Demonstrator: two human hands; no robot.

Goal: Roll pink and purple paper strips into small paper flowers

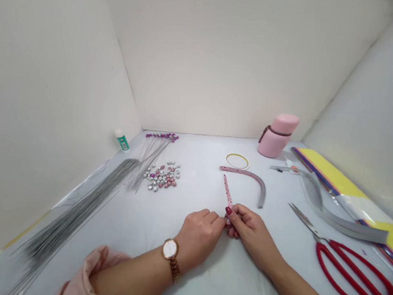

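Observation:
A narrow pink patterned paper strip (227, 188) points away from me, its near end folded into a small knot between my fingertips. My right hand (249, 229) pinches that end between thumb and fingers. My left hand (199, 237) is closed at the same end from the left; its fingertips are mostly hidden behind the knuckles. Just beyond the strip lies a curved bundle of pink and grey strips (250, 175). To the left sits a loose cluster of small silver, pink and purple folded paper stars (164, 180).
Thin grey wires (79, 210) spread along the left, some tipped with purple stars (162, 136). A glue stick (122, 141), tape ring (237, 161) and pink flask (278, 135) stand farther back. Red-handled scissors (342, 268), grey strips (340, 223) and yellow packets (339, 173) lie right.

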